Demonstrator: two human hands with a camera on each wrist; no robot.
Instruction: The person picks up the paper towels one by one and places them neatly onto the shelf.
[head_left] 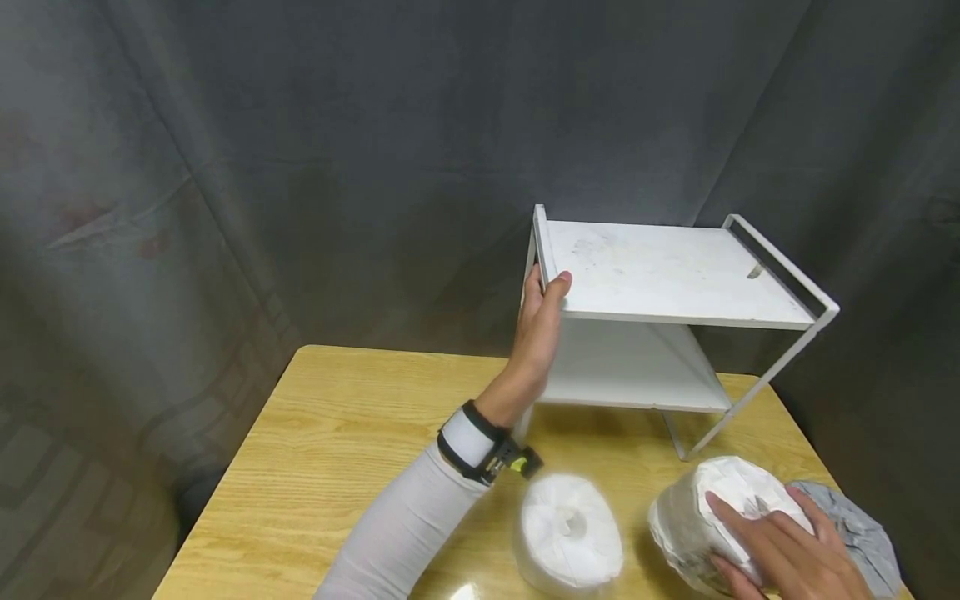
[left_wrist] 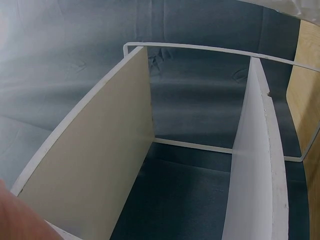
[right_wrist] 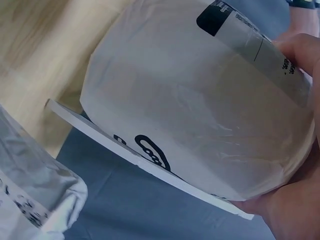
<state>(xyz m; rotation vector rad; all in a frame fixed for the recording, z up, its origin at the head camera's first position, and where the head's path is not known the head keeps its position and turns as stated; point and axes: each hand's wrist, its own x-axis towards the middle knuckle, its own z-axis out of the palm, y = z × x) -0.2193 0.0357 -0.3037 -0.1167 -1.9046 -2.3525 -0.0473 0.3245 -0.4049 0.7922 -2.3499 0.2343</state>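
Note:
A white two-tier shelf rack (head_left: 675, 275) stands at the back of the wooden table (head_left: 337, 442). My left hand (head_left: 550, 290) grips the front left corner of its upper shelf, thumb on top. The left wrist view looks along the rack between the upper shelf (left_wrist: 95, 165) and the lower shelf (left_wrist: 255, 165). At the front right my right hand (head_left: 757, 533) holds a plastic-wrapped paper roll (head_left: 705, 508), fingers spread over its top. In the right wrist view that wrapped roll (right_wrist: 200, 110) fills the frame, with my fingers (right_wrist: 300, 50) round its far side.
An unwrapped white paper roll (head_left: 570, 533) stands at the front middle. A grey wrapped roll (head_left: 862, 533) lies at the table's right corner, right of my hand, and shows again as the grey wrapped roll (right_wrist: 30, 190). Dark grey cloth (head_left: 300, 167) hangs behind the table.

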